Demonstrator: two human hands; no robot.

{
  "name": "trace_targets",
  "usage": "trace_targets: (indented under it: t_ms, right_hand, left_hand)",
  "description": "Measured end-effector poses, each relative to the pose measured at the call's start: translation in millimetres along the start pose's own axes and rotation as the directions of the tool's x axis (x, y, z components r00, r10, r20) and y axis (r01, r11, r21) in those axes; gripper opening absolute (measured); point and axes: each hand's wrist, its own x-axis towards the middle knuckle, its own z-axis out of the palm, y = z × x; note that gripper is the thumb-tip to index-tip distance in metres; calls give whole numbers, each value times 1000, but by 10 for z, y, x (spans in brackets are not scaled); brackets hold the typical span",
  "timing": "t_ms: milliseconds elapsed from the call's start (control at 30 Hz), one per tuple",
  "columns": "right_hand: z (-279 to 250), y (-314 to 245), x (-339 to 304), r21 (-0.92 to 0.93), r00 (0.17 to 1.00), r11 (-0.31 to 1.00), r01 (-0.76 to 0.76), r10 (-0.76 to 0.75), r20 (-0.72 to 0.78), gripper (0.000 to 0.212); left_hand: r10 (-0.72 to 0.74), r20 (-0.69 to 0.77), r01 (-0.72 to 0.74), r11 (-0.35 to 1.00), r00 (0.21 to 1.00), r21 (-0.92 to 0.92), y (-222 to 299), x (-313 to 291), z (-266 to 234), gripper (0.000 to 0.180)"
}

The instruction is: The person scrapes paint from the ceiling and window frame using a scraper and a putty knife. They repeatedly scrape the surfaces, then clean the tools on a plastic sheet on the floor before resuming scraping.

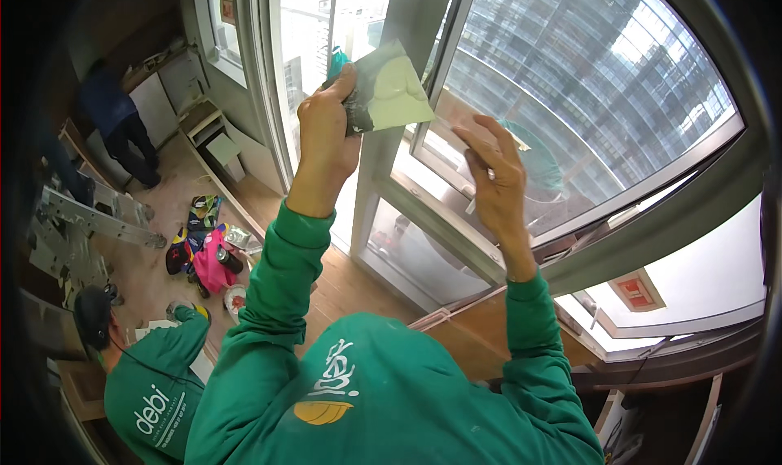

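My left hand [323, 121] is raised in front of the window, closed round the teal handle of a broad putty knife [391, 90]. Pale green putty covers much of its blade, and dark grey shows along the side near my fingers. To its right, my right hand [498, 180] is held up before the glass, fingers partly bent and apart from the thumb. Nothing shows in its grip. A gap separates its fingertips from the blade. Behind both hands stands the grey window frame [399, 167].
Lower left, a co-worker in a green shirt [155, 383] bends over. Near a metal ladder [102, 212], a pink cloth [213, 261] and a dark bottle [230, 260] lie on the floor. Another person [114, 114] stands at far left. A wooden panel [464, 334] lies below the window.
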Motion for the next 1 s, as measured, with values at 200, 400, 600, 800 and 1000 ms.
trace_targets:
  t_ms: [200, 400, 600, 800, 1000]
  right_hand:
    - [-115, -311, 233, -187, 930, 911, 366, -362, 58, 37]
    - [-77, -323, 240, -233, 934, 905, 356, -336, 123, 36]
    - [-233, 54, -274, -15, 975, 998, 66, -61, 213, 34]
    - [-1588, -720, 643, -152, 864, 981, 120, -179, -470, 38]
    - [-2583, -1588, 1805, -988, 640, 138, 74, -766, -59, 50]
  left_hand:
    - [244, -26, -234, 951, 969, 204, -95, -66, 186, 27]
    - [436, 64, -424, 815, 898, 396, -299, -122, 316, 24]
    - [591, -12, -548, 755, 807, 361, -271, 4, 229, 24]
    - [419, -87, -373, 872, 904, 316, -78, 1, -738, 38]
    - [86, -155, -61, 986, 984, 156, -840, -161, -958, 25]
